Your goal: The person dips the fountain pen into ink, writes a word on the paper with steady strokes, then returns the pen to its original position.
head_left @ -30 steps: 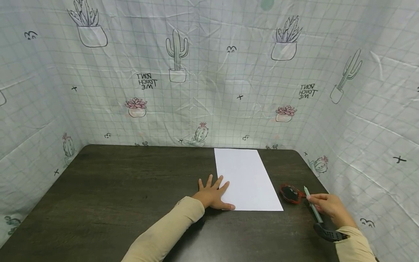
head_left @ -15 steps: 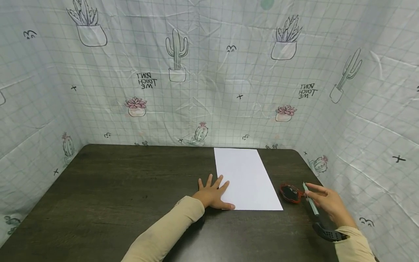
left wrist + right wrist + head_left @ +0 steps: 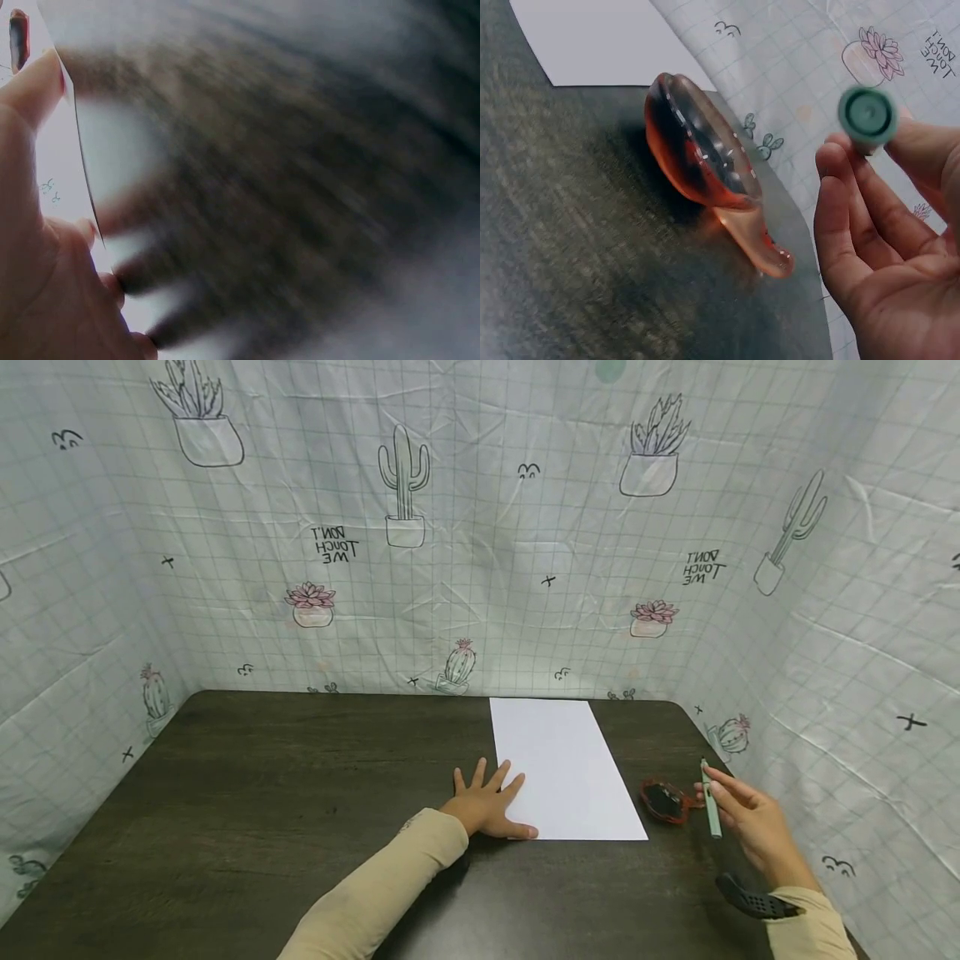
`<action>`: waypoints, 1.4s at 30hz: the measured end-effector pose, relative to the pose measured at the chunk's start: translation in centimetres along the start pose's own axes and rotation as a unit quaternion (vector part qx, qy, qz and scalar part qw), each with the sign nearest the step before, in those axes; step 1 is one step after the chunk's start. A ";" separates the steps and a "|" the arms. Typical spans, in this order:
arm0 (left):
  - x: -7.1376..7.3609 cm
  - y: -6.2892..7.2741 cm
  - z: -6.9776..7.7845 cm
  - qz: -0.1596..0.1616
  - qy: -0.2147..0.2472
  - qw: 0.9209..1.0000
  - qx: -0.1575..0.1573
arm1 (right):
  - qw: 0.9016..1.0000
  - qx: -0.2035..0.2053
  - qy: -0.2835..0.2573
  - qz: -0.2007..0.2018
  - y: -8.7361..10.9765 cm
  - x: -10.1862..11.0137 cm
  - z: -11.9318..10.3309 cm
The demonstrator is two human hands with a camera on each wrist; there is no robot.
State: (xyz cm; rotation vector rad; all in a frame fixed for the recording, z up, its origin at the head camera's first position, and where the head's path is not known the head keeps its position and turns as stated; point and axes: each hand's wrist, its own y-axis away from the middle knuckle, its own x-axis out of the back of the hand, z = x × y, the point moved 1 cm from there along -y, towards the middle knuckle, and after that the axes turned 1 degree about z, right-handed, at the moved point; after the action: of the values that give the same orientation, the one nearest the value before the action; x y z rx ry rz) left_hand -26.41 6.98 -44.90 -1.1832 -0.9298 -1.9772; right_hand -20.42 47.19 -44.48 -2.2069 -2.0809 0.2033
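Note:
A white sheet of paper point(image 3: 566, 768) lies flat on the dark table point(image 3: 300, 793). My left hand point(image 3: 486, 806) rests on its lower left corner, fingers spread, with the thumb along the near edge. In the left wrist view the palm point(image 3: 52, 285) fills the left side. To the right, my right hand point(image 3: 761, 835) pinches a pale green pen point(image 3: 712, 817) between thumb and fingertips, raised above the table. The right wrist view shows the pen's round green end point(image 3: 868, 116) facing the camera.
Between paper and right hand lies an orange-red, see-through object point(image 3: 665, 802) with a dark oval face and short handle, shaped like a hand mirror. A white cactus-print cloth point(image 3: 480, 568) hangs behind the table and along both sides.
The right hand has shifted its fingers on the pen and lifted it slightly; the pen now stands more upright in view. My left hand and the paper stay in place.

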 end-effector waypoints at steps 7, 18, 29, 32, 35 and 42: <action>0.1 0.2 0.1 0.001 -0.001 1.000 -0.001 | 0.992 0.041 -0.096 -0.071 0.2 -0.1 0.5; -0.1 -0.1 -0.1 -0.003 0.004 1.000 -0.001 | 0.985 0.064 -0.145 -0.064 0.0 -0.2 0.8; -0.1 -0.1 -0.1 -0.011 -0.002 1.000 -0.001 | 0.992 0.029 -0.111 -0.054 -0.1 -0.3 0.6; -0.1 -0.1 -0.1 -0.010 -0.004 1.000 0.000 | 0.992 0.030 -0.116 -0.047 -0.1 -0.5 0.4; -0.1 -0.1 0.0 -0.009 -0.006 1.000 0.000 | 0.990 0.034 -0.128 -0.044 -0.2 -0.8 0.3; 0.1 0.0 -0.1 -0.012 -0.002 1.000 -0.005 | 0.998 0.001 -0.035 -0.056 -0.6 -0.8 0.1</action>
State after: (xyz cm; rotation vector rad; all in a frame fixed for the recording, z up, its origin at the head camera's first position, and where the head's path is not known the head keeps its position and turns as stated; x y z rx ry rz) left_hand -26.46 6.89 -44.87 -1.1859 -0.9423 -2.0017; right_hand -21.09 46.39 -44.48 -2.1035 -2.2306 0.2774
